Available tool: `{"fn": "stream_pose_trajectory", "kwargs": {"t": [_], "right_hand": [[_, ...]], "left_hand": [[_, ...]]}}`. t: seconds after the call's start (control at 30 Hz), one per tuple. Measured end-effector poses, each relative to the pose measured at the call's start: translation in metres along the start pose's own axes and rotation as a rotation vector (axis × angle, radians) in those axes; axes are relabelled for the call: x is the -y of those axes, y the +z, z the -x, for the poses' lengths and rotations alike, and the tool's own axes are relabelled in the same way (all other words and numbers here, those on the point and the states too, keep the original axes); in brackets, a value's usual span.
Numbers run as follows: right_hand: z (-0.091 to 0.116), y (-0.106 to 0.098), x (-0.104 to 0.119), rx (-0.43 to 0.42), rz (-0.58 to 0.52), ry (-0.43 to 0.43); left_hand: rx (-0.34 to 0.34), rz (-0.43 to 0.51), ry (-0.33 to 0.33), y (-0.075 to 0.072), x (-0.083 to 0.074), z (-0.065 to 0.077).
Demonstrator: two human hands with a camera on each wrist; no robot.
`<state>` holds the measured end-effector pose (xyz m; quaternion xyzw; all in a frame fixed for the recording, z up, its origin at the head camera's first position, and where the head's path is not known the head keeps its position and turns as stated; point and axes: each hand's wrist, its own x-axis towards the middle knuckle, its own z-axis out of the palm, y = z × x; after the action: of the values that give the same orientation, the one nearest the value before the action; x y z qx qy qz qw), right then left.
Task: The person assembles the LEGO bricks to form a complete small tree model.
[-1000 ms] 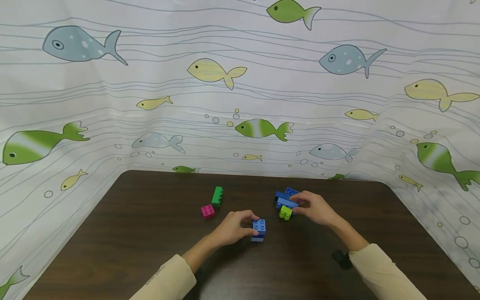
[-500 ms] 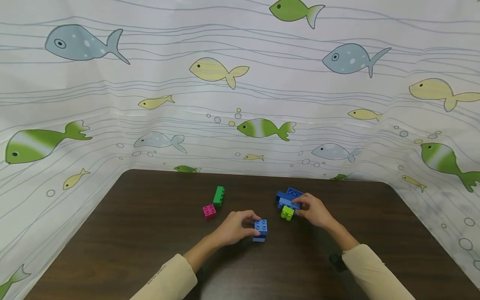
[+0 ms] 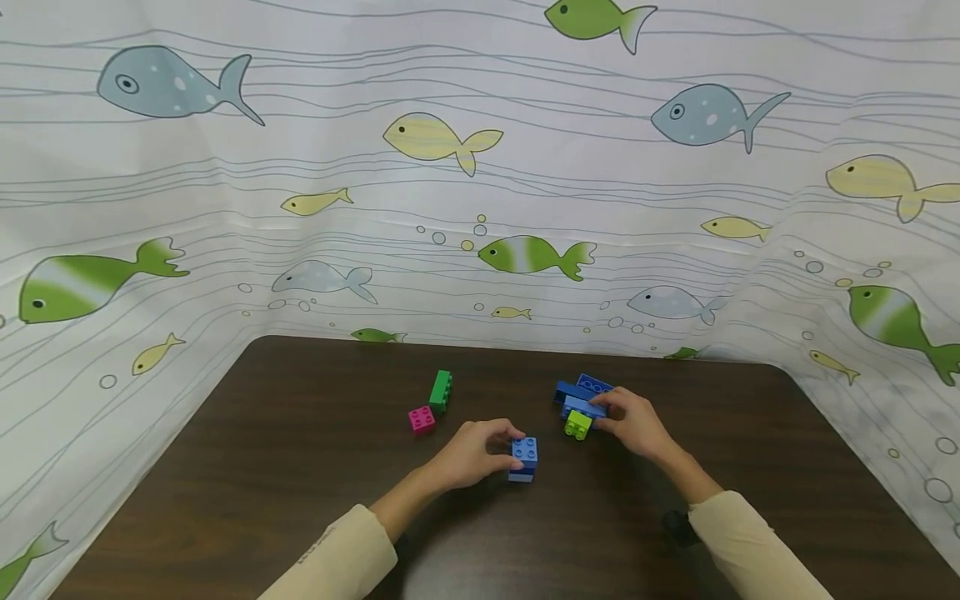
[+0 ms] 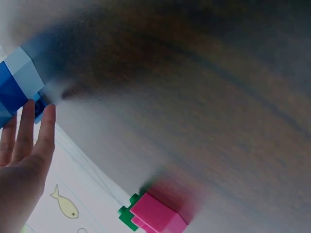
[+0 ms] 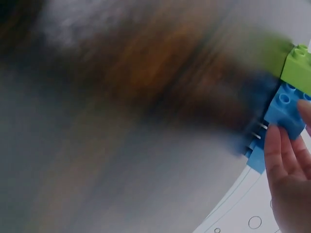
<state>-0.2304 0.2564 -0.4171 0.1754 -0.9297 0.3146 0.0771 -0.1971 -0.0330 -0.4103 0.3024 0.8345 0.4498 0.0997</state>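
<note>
My left hand (image 3: 472, 454) holds a small upright stack of blue toy building bricks (image 3: 525, 451) between thumb and fingers. The stack has a light blue brick on top, dark blue in the middle and light blue at the bottom. To the right, my right hand (image 3: 637, 427) pinches a light blue brick (image 5: 283, 111) by its right end. A lime green brick (image 3: 577, 426) sits against the near side of that brick. Behind it lie a dark blue brick (image 3: 567, 392) and another blue brick (image 3: 594, 382), partly hidden by the right hand.
A green brick (image 3: 440, 391) and a pink brick (image 3: 422, 420) lie left of centre on the dark brown table (image 3: 300, 467). A white sheet printed with fish (image 3: 420, 192) stands round the back and sides of the table.
My right hand has settled closer on the light blue brick, its fingers drawing in at the brick's end. The left hand keeps its hold on the stack. The whole head view has shifted slightly.
</note>
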Motion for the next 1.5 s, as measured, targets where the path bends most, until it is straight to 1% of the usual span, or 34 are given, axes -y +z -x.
{"fn": "stream_pose_trajectory", "kwargs": {"t": [0.07, 0.43, 0.57, 0.7, 0.87, 1.1, 1.2, 1.37, 1.5], "right_hand": [[0.002, -0.003, -0.002, 0.016, -0.013, 0.004], [0.010, -0.031, -0.005, 0.155, -0.208, 0.063], [0.010, -0.040, 0.000, 0.187, -0.269, 0.057], [0.009, -0.046, 0.012, 0.235, -0.336, 0.030], [0.008, -0.042, 0.031, 0.300, -0.404, -0.013], [0.011, -0.027, 0.053, 0.359, -0.387, -0.035], [0.011, -0.022, 0.058, 0.380, -0.400, -0.045], [0.012, -0.017, 0.061, 0.401, -0.449, -0.049], [0.013, -0.013, 0.061, 0.412, -0.509, -0.033]], "left_hand": [[0.001, 0.000, -0.006, 0.000, 0.000, 0.000], [0.000, 0.007, -0.001, -0.002, 0.000, 0.000], [-0.001, 0.010, -0.005, -0.002, 0.000, 0.000], [0.000, 0.010, -0.012, -0.003, 0.000, 0.000], [-0.003, 0.014, -0.010, -0.002, 0.000, 0.001], [-0.007, -0.001, -0.018, 0.000, 0.000, 0.001], [-0.007, 0.002, -0.023, 0.000, 0.000, 0.001], [-0.004, 0.011, -0.010, 0.000, 0.000, 0.001], [-0.003, 0.009, -0.004, 0.001, 0.000, 0.001]]}}
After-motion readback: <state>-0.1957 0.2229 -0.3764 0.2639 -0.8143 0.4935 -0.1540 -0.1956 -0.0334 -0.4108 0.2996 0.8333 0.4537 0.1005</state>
